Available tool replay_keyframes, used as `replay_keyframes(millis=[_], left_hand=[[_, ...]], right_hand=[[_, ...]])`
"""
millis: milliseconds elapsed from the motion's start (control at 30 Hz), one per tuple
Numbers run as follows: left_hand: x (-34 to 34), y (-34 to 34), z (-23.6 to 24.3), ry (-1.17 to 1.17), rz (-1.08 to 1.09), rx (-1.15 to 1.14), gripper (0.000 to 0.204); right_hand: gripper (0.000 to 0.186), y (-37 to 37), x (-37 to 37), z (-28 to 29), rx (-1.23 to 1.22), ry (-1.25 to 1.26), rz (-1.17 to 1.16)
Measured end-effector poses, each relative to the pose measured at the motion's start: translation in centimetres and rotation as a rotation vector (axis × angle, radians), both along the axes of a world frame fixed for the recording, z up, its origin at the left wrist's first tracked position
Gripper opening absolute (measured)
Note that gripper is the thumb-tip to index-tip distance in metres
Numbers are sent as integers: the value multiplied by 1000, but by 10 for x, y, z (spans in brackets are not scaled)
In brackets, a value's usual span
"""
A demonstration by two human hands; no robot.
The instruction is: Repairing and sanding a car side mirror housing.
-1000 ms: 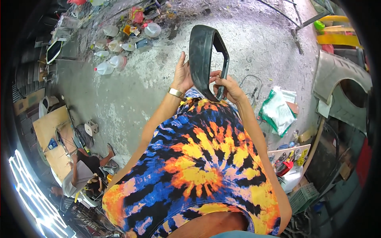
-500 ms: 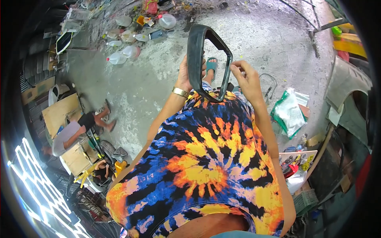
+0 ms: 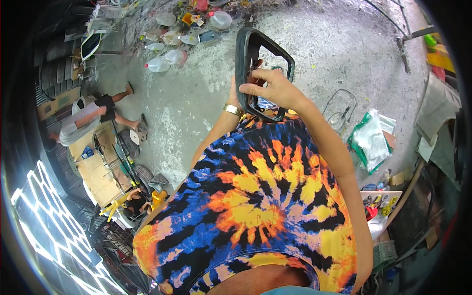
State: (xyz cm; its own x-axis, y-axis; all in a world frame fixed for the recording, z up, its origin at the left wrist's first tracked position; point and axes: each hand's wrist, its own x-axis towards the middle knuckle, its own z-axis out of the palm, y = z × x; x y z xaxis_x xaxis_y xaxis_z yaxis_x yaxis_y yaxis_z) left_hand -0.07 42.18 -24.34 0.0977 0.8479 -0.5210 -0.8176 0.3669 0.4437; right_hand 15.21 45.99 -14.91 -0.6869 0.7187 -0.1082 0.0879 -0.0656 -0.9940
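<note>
**Black frame supported from its deep side; right-hand contact unconfirmed**

The black frame point(image 3: 241, 56) is held upright at 12 o'clock, in front of the wearer's tie-dye shirt point(image 3: 265, 196). The left hand point(image 3: 234, 91) is largely hidden behind the frame's 9 o'clock wall; its fingers appear curled round that wall. The right hand point(image 3: 282, 88) reaches across the opening from 4 o'clock, part-open, thumb and forefinger apart near the same wall. Whether its fingertips press on the frame cannot be told.

Good practice, in this inspector's judgement: bear the weight on the left palm, use light fingertip pressure with the right, and avoid twisting the slimmer 3 o'clock edge.

Materials: the frame looks like moulded plastic, dark and dull, with a deep wall, rounded corners and a four-sided opening. The concrete floor point(image 3: 196, 93) is scuffed and patchy. Clear plastic bottles point(image 3: 175, 57) lie at 11 o'clock; a crinkled plastic bag point(image 3: 369, 143), white and green, at 3 o'clock.
</note>
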Motion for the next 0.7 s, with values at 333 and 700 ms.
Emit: replay_keyframes(millis=[333,700], left_hand=[[-20,9,12,-532,-88,126,57],[-28,3,36,-98,-7,44,62]], right_hand=[[43,-11,22,23,82,-98,213],[36,-5,49,2,-236,98,24]])
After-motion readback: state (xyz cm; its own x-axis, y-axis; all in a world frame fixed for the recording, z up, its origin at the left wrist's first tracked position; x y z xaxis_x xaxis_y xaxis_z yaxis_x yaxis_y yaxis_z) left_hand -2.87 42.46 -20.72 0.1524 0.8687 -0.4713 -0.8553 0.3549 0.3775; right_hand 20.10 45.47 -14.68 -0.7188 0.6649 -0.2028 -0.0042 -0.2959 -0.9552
